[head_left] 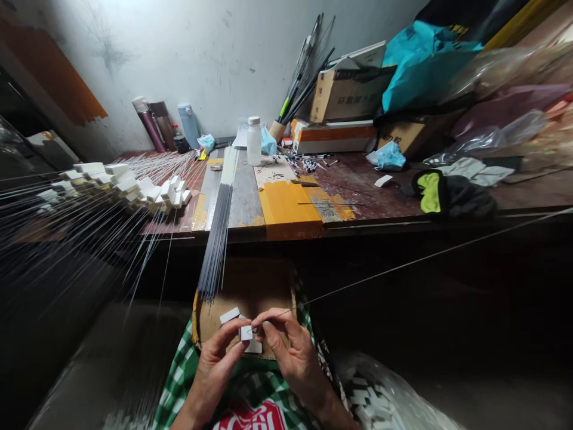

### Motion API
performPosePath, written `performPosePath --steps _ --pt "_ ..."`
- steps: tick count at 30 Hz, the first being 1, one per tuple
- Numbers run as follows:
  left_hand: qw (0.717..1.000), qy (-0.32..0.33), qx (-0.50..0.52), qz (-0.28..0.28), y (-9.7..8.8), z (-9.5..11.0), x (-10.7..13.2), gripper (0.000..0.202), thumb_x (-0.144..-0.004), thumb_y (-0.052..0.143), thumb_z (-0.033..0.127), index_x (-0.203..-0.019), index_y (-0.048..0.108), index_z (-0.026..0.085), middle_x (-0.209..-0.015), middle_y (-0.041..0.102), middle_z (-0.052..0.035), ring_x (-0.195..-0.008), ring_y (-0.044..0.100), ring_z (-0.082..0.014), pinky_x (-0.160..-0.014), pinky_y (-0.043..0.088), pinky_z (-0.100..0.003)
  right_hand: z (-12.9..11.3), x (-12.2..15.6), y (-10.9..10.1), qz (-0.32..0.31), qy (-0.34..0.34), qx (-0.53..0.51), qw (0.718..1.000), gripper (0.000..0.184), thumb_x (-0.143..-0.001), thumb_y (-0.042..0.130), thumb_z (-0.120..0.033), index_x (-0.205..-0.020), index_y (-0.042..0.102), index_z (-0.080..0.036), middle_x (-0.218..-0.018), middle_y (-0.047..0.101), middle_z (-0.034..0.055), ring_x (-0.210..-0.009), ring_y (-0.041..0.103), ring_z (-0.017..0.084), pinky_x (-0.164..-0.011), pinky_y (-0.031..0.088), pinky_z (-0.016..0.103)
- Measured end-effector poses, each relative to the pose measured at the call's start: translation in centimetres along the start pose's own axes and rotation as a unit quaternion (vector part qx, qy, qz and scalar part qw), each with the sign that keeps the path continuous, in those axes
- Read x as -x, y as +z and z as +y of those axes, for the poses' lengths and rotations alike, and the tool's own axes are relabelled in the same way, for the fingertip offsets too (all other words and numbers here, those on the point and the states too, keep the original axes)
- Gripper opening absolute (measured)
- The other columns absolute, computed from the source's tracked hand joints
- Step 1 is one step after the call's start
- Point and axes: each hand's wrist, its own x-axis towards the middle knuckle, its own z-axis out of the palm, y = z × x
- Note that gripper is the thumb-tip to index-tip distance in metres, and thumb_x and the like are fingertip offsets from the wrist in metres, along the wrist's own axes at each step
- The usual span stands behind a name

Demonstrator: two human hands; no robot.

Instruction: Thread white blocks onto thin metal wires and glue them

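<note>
Fingers of left hand [215, 364] pinch small white block [246, 332], right hand [293, 352] fingers pinch thin rod [403, 263] tip touching block, rod axis running to 2 o'clock, both hands equally near.

sm white block [246, 332] on thin rod [403, 263]

scuffed whitish wall [215, 54] behind a cluttered dark wooden workbench [371, 191], dim underneath.

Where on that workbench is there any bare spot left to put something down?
The yellow-taped patch near the front edge lies bare, between the bundle of thin rods and the dark wood right of it. The wood before the black-and-green cloth holds only a few thin rods. The left side is crowded with white blocks on rods; the back with bottles and boxes.
</note>
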Motion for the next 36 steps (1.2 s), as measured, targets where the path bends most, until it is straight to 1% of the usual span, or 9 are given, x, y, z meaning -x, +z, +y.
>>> performPosePath --steps 8,12,16,20,23,28,30,33,36 --pt "1.0 -0.014 -0.012 0.014 0.0 -0.2 0.1 0.024 -0.083 0.067 0.031 -0.107 0.068 0.029 -0.113 0.068 -0.002 -0.111 0.06 -0.0214 -0.096 0.045 -0.025 0.1 0.1 -0.1 -0.022 0.024 0.005 0.999 0.014 -0.096 0.046 -0.024 -0.104 0.057 -0.023 -0.095 0.063 0.0019 -0.07 0.063 0.01 -0.064 0.052 0.022" --pt "0.995 0.005 -0.102 0.011 -0.3 -0.4 0.2 0.024 -0.085 0.065 0.031 -0.109 0.067 0.028 -0.115 0.067 -0.0021 -0.112 0.058 -0.021 -0.097 0.043 -0.024 0.1 0.0 -0.4 -0.041 0.029 0.051 0.997 0.014 -0.095 0.047 -0.024 -0.105 0.056 -0.022 -0.094 0.064 0.003 -0.075 0.062 0.012 -0.066 0.051 0.022" --pt "0.985 0.005 -0.174 0.015 -0.6 -0.4 0.4 0.027 -0.085 0.063 0.033 -0.111 0.066 0.026 -0.112 0.068 -0.0028 -0.106 0.06 -0.0205 -0.095 0.043 -0.023 -0.1 -0.5 -0.9 -0.049 0.025 0.12 0.991 0.01 -0.093 0.049 -0.023 -0.095 0.058 -0.02 -0.088 0.06 0.0025 -0.078 0.059 0.013 -0.069 0.047 0.023" --pt "0.982 -0.026 -0.183 -0.024 -0.6 0.0 0.6 0.03 -0.087 0.06 0.035 -0.115 0.064 0.026 -0.114 0.067 -0.0031 -0.106 0.06 -0.0219 -0.097 0.043 -0.026 -0.1 -0.9 -1.5 -0.072 0.031 0.139 0.987 0.01 -0.093 0.049 -0.022 -0.089 0.058 -0.019 -0.084 0.056 0.0007 -0.078 0.057 0.013 -0.071 0.045 0.023" --pt "0.981 -0.032 -0.187 -0.051 -0.5 0.0 0.7 0.029 -0.087 0.06 0.034 -0.115 0.064 0.027 -0.118 0.065 -0.0026 -0.106 0.06 -0.022 -0.098 0.042 -0.027 -0.2 -1.0 -1.6 -0.092 0.051 0.145 0.984 0.009 -0.092 0.05 -0.02 -0.089 0.058 -0.02 -0.083 0.056 -0.0002 -0.078 0.056 0.012 -0.072 0.043 0.023" --pt "0.988 -0.04 -0.131 -0.067 -0.3 -0.3 0.4 0.03 -0.087 0.061 0.033 -0.117 0.062 0.026 -0.117 0.065 -0.0037 -0.106 0.06 -0.0228 -0.095 0.044 -0.027 0.2 -1.0 -1.3 -0.133 0.092 0.126 0.979 0.009 -0.09 0.052 -0.019 -0.082 0.057 -0.02 -0.08 0.056 -0.0016 -0.074 0.055 0.012 -0.067 0.042 0.022" --pt "0.989 -0.05 -0.12 -0.073 -0.2 -0.1 0.2 0.03 -0.088 0.06 0.035 -0.117 0.061 0.025 -0.115 0.066 -0.0046 -0.106 0.059 -0.0234 -0.093 0.044 -0.028 0.6 -1.1 -1.4 -0.115 0.111 0.093 0.983 0.005 -0.09 0.054 -0.023 -0.088 0.058 -0.021 -0.082 0.057 -0.0017 -0.076 0.055 0.012 -0.069 0.043 0.023" --pt "0.984 -0.062 -0.142 -0.088 -0.2 0.2 0.2 0.031 -0.087 0.061 0.037 -0.116 0.062 0.024 -0.11 0.067 -0.0054 -0.103 0.059 -0.0237 -0.091 0.044 -0.029 1.1 -1.1 -1.7 -0.042 0.132 0.013 0.99 0.013 -0.092 0.052 -0.033 -0.097 0.057 -0.022 -0.085 0.056 -0.0022 -0.075 0.056 0.012 -0.07 0.045 0.023" --pt "0.982 -0.067 -0.15 -0.097 -0.4 0.2 0.3 0.032 -0.086 0.061 0.038 -0.114 0.063 0.022 -0.106 0.068 -0.0057 -0.101 0.059 -0.0237 -0.089 0.043 -0.029 1.3 -1.2 -2.1 -0.008 0.127 -0.024 0.992 0.017 -0.093 0.051 -0.037 -0.092 0.057 -0.022 -0.082 0.052 -0.003 -0.069 0.054 0.01 -0.066 0.045 0.022"
